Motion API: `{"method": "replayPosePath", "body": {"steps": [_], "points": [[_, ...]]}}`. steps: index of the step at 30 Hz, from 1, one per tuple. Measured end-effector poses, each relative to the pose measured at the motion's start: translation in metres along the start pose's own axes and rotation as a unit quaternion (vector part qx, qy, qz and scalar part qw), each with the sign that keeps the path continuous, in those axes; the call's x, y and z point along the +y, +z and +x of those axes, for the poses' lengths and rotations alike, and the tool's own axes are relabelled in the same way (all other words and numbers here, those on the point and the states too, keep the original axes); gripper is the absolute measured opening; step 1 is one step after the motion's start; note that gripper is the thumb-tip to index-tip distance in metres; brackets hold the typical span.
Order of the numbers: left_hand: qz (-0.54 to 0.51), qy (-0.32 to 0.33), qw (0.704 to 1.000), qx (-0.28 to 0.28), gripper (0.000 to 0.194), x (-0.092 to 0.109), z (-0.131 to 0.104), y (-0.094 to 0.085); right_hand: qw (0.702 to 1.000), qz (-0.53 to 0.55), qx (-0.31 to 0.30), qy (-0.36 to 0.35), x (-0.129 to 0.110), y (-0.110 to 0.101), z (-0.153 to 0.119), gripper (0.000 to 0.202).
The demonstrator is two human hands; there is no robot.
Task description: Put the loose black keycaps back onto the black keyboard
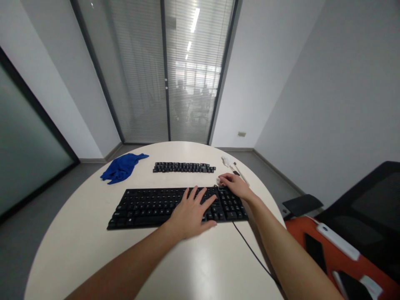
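Observation:
A black keyboard (pixel 140 208) lies flat on the round white table (pixel 75 246). My left hand (pixel 189 212) rests over its right half, fingers spread and palm down. At the keyboard's upper right edge is my right hand (pixel 236 185), its fingers bent together. Something small and whitish shows by those fingertips, too blurred to name. Beyond the keyboard, loose black keycaps (pixel 184 167) stand in rows. Just past my right hand lie a white crumpled piece (pixel 225 161) and a thin stick-like tool (pixel 241 173), along with a small dark item.
A crumpled blue cloth (pixel 123 167) lies at the table's far left. The keyboard's cable (pixel 253 252) runs toward the near right edge. To the right stands an orange-seated chair (pixel 296 235) bearing a white power strip (pixel 337 241) and a dark phone (pixel 315 251).

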State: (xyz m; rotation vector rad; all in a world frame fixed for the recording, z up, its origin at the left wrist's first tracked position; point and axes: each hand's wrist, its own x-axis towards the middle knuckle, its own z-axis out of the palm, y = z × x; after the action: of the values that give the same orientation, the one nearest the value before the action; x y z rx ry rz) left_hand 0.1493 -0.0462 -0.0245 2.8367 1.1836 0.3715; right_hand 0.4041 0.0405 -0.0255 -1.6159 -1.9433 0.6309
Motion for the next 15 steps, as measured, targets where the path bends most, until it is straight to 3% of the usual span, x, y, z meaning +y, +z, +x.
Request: {"method": "replayPosePath", "body": {"steps": [3,10,15], "points": [[-0.004,-0.007,1.000,0.009,0.077,0.001,0.000,-0.001,0.997,-0.068,0.012,0.032,0.000,-0.001,0.012,0.032],[-0.024,-0.021,0.999,0.035,0.075,0.002,0.000,0.002,0.976,-0.209,0.052,0.031,-0.025,0.004,0.035,0.045],[-0.023,-0.022,0.999,0.032,0.074,0.003,0.001,0.002,0.962,-0.266,0.055,0.024,-0.031,0.010,0.041,0.036]]}}
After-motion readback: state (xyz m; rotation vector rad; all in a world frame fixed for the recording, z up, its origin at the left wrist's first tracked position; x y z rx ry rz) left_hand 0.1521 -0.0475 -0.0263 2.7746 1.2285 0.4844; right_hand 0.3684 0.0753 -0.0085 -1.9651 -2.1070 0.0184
